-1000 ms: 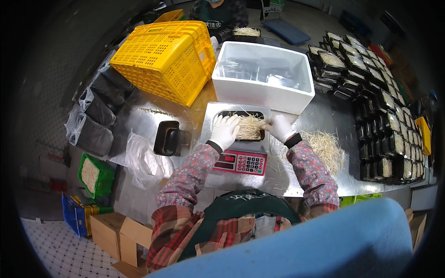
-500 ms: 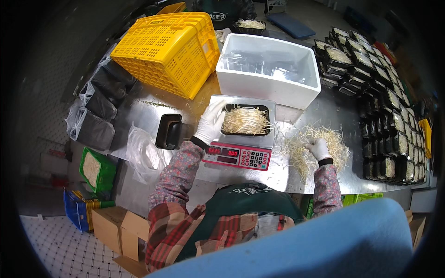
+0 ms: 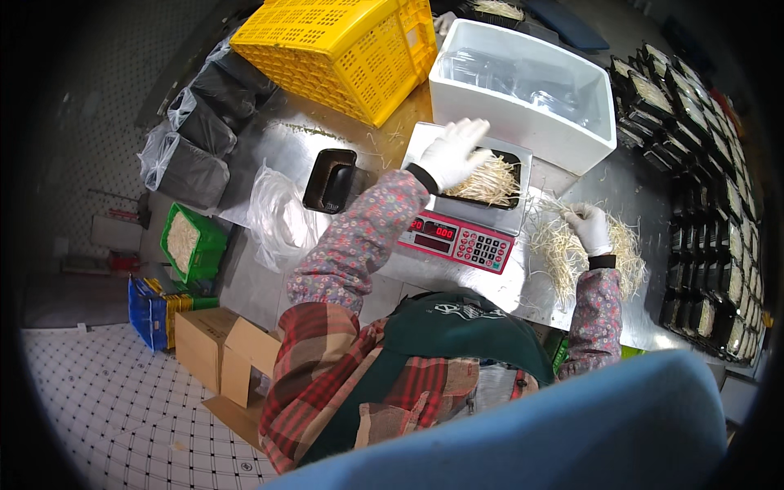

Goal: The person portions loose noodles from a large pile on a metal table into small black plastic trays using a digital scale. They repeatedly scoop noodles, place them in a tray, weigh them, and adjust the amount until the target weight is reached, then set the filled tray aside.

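A black tray (image 3: pixel 518 192) filled with pale bean sprouts (image 3: pixel 487 181) sits on the steel plate of a red digital scale (image 3: pixel 457 238). My left hand (image 3: pixel 456 153), in a white glove, is open over the tray's left part, fingers stretched out towards the right and hiding that side. To the right of the scale lies a loose heap of bean sprouts (image 3: pixel 558 253). At the heap's upper part my right hand (image 3: pixel 591 229), also gloved in white, has its fingers pinched together on a few sprouts. An empty black tray (image 3: pixel 330 180) lies left of the scale.
Behind the scale stand a white foam box (image 3: pixel 523 122) with clear plastic lids and a yellow crate (image 3: pixel 343 61). Filled trays (image 3: pixel 719 220) are stacked at right. A clear plastic bag (image 3: pixel 278 216), black trays in bags (image 3: pixel 196 175) and a green basket (image 3: pixel 196 241) are at left.
My left hand has moved from the tray's left edge to over its sprouts, fingers now extended. My right hand stays at the heap. The whole view has shifted with my head.
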`<state>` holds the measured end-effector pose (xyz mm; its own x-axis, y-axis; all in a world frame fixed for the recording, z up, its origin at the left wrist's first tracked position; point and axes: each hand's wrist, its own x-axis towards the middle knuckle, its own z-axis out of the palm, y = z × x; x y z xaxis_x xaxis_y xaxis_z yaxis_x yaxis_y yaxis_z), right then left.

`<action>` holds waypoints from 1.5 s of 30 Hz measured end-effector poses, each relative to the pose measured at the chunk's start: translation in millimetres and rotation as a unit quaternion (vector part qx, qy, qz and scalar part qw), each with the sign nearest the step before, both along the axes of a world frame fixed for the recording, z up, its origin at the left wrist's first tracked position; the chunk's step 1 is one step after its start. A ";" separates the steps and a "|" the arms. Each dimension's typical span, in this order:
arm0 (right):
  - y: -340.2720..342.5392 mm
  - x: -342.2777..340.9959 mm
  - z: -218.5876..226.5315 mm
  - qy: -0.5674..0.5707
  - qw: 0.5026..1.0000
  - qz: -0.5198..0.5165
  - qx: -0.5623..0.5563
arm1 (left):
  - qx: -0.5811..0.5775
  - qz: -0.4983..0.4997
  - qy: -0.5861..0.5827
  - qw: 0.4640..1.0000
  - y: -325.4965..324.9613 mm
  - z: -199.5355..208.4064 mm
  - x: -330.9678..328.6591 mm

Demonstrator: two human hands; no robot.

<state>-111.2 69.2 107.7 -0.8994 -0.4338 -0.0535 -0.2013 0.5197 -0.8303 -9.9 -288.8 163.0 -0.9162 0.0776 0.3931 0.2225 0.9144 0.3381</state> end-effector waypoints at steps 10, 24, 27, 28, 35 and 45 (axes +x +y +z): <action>34.9 5.5 -13.6 -0.048 0.997 -0.046 -0.032 | -0.044 -0.069 -0.078 0.994 31.3 -42.7 29.1; -162.2 9.7 54.6 0.178 0.957 0.229 -0.002 | 0.454 0.002 -0.017 0.891 -10.9 -20.7 69.5; -163.0 12.8 38.1 0.212 0.940 0.262 0.044 | 0.424 0.067 -0.036 0.902 -31.1 -28.0 87.3; -161.8 9.3 38.6 0.127 0.952 0.274 0.053 | 0.410 0.082 -0.044 0.908 -42.3 -36.4 94.9; -122.2 -1.2 64.8 0.022 0.980 0.194 -0.035 | 0.599 0.057 -0.041 0.797 -67.9 -31.1 100.9; -144.1 17.3 55.0 0.188 0.967 0.170 -0.002 | 0.437 0.043 -0.042 0.897 -32.9 -34.7 50.8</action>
